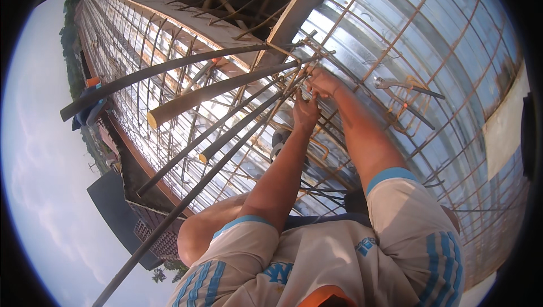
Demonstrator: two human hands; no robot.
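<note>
Head view shows us, at the left, thick steel bars (218, 88) slanting toward us, their far ends gathered near the middle. Our left hand (305, 113) has its fingers at that cluster; our right hand (322, 82), slightly farther and rightward, curls its fingers there. We cannot tell what either grasps. Farther right, dark-handled pincers (386, 83) lie spread over shiny ribbed sheeting (334, 21).

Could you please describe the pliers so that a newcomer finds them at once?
Start from the shiny metal sheeting on the picture's right. To the right of the person's right hand, the pliers lie with handles spread. Their bright head and dark handles set them apart from the rusty bars around them.
</note>
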